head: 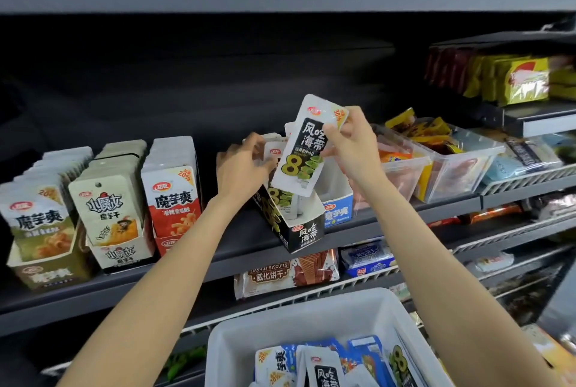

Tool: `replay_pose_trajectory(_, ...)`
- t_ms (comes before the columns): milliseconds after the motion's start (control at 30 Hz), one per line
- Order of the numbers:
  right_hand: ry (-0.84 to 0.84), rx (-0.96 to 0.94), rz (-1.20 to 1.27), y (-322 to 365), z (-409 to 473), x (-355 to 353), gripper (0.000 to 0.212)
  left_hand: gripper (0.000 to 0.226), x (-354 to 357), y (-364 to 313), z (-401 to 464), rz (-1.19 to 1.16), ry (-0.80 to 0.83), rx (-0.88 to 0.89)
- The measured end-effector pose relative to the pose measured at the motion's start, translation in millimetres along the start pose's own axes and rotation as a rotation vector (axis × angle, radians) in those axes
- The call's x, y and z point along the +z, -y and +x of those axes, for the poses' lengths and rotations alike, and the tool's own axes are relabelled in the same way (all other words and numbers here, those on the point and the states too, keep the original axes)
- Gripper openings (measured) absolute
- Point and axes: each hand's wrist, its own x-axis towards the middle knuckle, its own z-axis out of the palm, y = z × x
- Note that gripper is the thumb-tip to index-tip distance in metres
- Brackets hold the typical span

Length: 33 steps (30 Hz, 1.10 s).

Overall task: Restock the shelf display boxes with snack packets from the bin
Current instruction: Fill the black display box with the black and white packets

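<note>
A dark grey metal shelf [343,230] in a shop aisle is seen, with a white wire rack above; at the left three cardboard display boxes [115,249] stand packed with glossy upright pouches; towards the middle a black display box [304,235] is set askew at the shelf's near edge, only a few packets standing in it; the left hand [241,165] is curled round the tops of the packets at the far end of that box, apparently holding them back; just to its right a flat, smooth white-and-black seaweed packet [304,149] is pinched at its upper right corner by the right hand [352,143], its long axis near upright and leaning right, its lower edge directly over the box's open gap, so a short downward slide is judged to be called for; a blue display box [338,210] stands behind; clear plastic tubs [448,168] follow at the right; nearest, the pale plastic bin [280,318] holds more loose packets.
</note>
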Motion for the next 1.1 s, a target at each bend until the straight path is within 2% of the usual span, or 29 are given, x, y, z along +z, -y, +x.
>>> replay_pose_trajectory(100,0.114,-0.018,-0.176,-2.3,-0.6,12.1,0.011,0.016,0.1,8.4,0.4,0.09,-0.11,0.011)
replay_pose_trajectory(233,0.158,-0.021,-0.314,-21.2,-0.1,43.6,0.018,0.016,-2.1,16.6,3.2,0.064,-0.11,-0.092)
replay_pose_trajectory(300,0.147,-0.023,-0.348,-27.9,2.5,56.6,0.03,0.018,-3.6,16.4,3.1,0.036,-0.087,-0.108)
replay_pose_trajectory(400,0.111,-0.066,-0.514,-37.1,1.0,67.9,0.036,0.019,-6.0,16.3,-0.7,-0.029,-0.059,-0.092)
replay_pose_trajectory(533,-0.023,-0.229,-0.789,-46.4,-9.9,68.7,0.046,0.03,-9.6,16.4,-14.9,-0.117,-0.062,-0.089)
replay_pose_trajectory(600,-0.074,-0.285,-0.748,-47.3,-14.6,63.6,0.05,0.03,-10.5,11.6,-27.8,-0.121,-0.108,-0.084)
replay_pose_trajectory(667,-0.096,-0.331,-0.647,-44.9,-24.7,53.8,0.044,0.027,-11.4,4.0,-46.3,-0.13,-0.184,-0.044)
replay_pose_trajectory(767,-0.089,-0.424,-0.48,-39.4,-62.1,31.4,0.031,0.024,-14.1,-5.0,-83.1,-0.207,-0.307,0.111)
replay_pose_trajectory(867,-0.03,-0.416,-0.323,-40.9,-115.8,9.4,0.023,0.022,-12.7,-3.3,-120.2,-0.234,-0.388,0.255)
replay_pose_trajectory(1000,0.135,-0.296,-0.368,-65.9,-175.3,-11.4,0.024,0.024,-7.2,4.6,-167.5,-0.263,-0.299,0.307)
replay_pose_trajectory(1067,0.247,-0.18,-0.444,-84.9,-199.2,-18.8,0.019,0.022,-3.0,10.7,-191.9,-0.215,-0.136,0.247)
replay_pose_trajectory(1100,0.301,-0.099,-0.471,-95.9,-210.4,-22.0,0.015,0.019,-0.2,14.6,-203.8,-0.176,-0.001,0.188)
